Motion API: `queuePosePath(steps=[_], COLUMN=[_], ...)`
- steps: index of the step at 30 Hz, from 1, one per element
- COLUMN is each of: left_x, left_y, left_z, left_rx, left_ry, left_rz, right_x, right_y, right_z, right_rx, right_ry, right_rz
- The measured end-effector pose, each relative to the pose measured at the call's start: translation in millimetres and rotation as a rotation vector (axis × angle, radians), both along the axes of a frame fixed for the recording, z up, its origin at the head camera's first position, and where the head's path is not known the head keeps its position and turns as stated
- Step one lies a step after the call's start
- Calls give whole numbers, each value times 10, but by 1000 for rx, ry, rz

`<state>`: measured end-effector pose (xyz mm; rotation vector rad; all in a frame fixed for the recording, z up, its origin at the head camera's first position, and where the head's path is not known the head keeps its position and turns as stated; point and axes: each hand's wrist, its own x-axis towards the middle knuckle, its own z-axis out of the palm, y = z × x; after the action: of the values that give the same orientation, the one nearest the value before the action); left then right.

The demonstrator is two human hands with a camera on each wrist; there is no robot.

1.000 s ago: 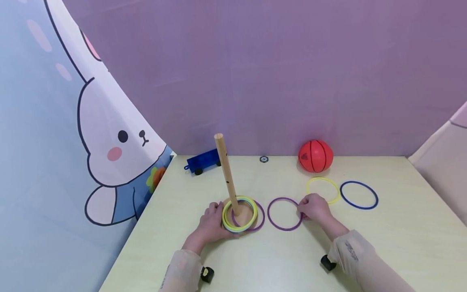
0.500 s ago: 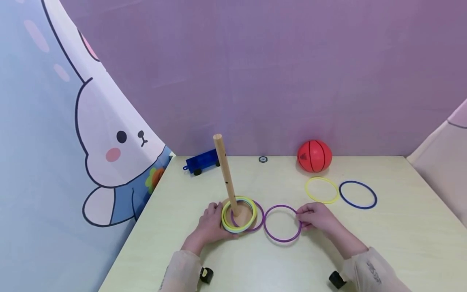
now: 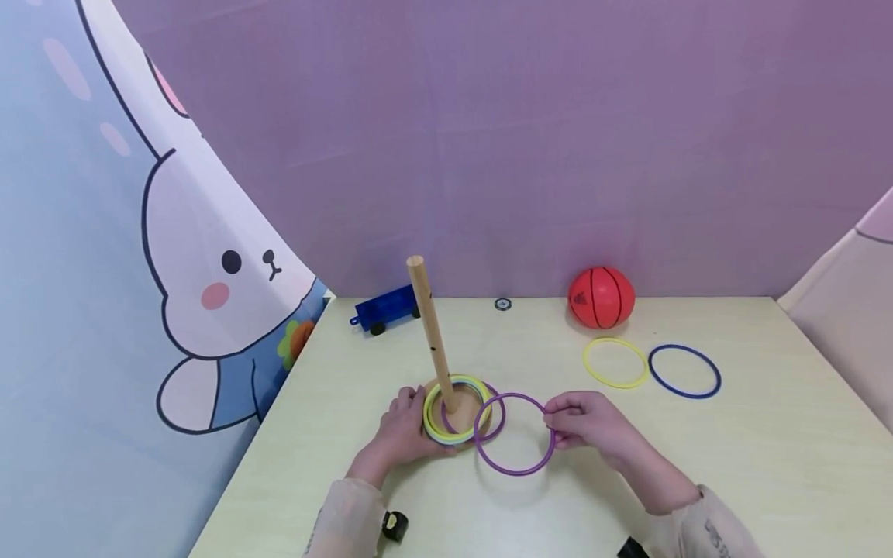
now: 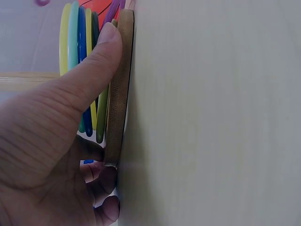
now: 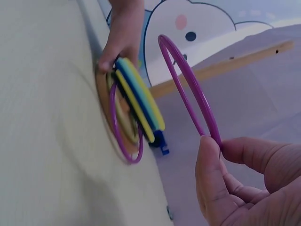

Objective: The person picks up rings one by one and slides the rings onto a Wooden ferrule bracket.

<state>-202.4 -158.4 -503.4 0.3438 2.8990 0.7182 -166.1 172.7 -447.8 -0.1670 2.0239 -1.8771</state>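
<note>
A wooden ring-toss stand, its tall peg (image 3: 432, 333) leaning leftward in the head view, stands left of the table's middle. Several rings, the top one yellow (image 3: 426, 418), lie stacked round the peg; one purple ring (image 3: 503, 422) among them sticks out to the right. My left hand (image 3: 405, 430) grips the left side of the round base (image 4: 120, 89), thumb across the edge of the base and rings. My right hand (image 3: 589, 426) pinches another purple ring (image 3: 516, 473) by its right side between thumb and fingers. That ring is raised off the table, tilted, right of the stand.
A yellow ring (image 3: 618, 386) and a dark blue ring (image 3: 687, 397) lie flat at the right. Behind them sits a red ball (image 3: 601, 298). A blue toy wagon (image 3: 387, 308) and a small dark disc (image 3: 503, 304) are along the back edge.
My right hand has lifted the purple ring from the table and carried it left and nearer me, so it now overlaps the stand's rings in the head view. My left hand stays put.
</note>
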Motion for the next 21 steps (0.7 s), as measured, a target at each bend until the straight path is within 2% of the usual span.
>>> queuePosePath(steps=[6,21], left_x=[11,-33], left_y=[4,-6], left_z=[-10,-40], left_rx=[33,-4], left_ry=[-17,-9], left_rz=[11,1], right_x=[6,-67], right_y=[-143,-419], right_z=[172,845], right_rx=[-16,-98], right_ry=[30,141], right_rz=[-10,-15])
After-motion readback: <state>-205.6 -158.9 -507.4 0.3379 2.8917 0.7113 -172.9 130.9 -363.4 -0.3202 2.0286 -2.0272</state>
